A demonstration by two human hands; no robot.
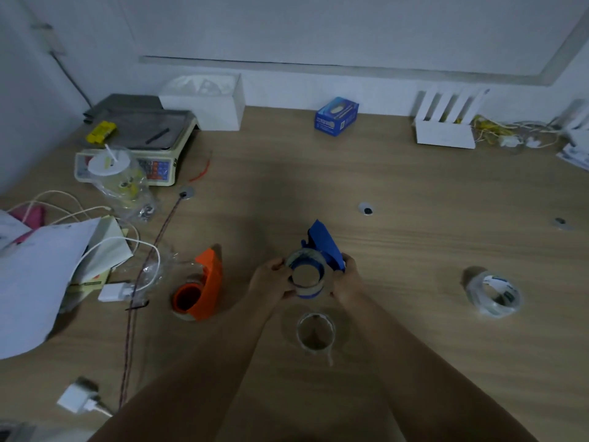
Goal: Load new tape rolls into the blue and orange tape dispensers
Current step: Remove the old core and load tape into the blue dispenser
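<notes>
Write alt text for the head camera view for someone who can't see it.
Both hands, left and right, hold a blue tape dispenser with a tape roll above a wooden desk. An orange dispenser lies left; two loose rolls, one near and one right.

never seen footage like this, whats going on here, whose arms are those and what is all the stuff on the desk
There is no machine here. The single picture comes from a camera worn on a person's head, looking down at their own bare arms. The left hand and right hand together hold the blue tape dispenser, with a tape roll seated in it. On the wooden desk lie the orange tape dispenser, a clear tape roll nearest the person, and another wrapped roll to the right. A weighing scale stands further back on the left.
</notes>
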